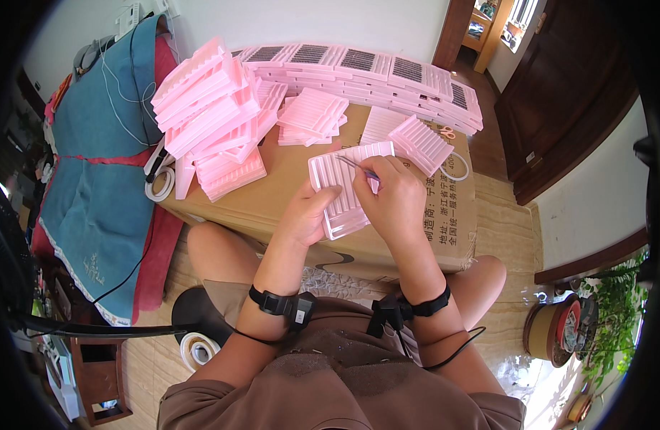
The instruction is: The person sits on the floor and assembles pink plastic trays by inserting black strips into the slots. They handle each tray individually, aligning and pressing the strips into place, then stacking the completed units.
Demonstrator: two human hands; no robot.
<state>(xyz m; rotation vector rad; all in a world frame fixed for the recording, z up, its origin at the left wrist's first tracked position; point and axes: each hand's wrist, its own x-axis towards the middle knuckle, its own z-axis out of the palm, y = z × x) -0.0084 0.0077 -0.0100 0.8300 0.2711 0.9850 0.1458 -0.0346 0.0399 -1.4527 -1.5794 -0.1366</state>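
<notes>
A pale pink ribbed plastic tray (344, 195) is tilted over the near edge of the cardboard box. My left hand (310, 209) grips its left side, thumb on the face. My right hand (393, 195) is closed on a pair of tweezers (349, 163), whose tips point left over the tray's upper ribs. Whether the tips hold anything is too small to tell. To the right of my right hand lies a ribbed pink tray (421, 143), overlapping another. Two crossed pink trays (312, 115) lie just beyond the held one.
The cardboard box (279, 183) serves as a work surface. A leaning pile of pink trays (211, 118) stands at its left. Stacked trays with dark rows (358, 59) line the back. Orange-handled scissors (448, 132) and a white ring (456, 167) lie at the right.
</notes>
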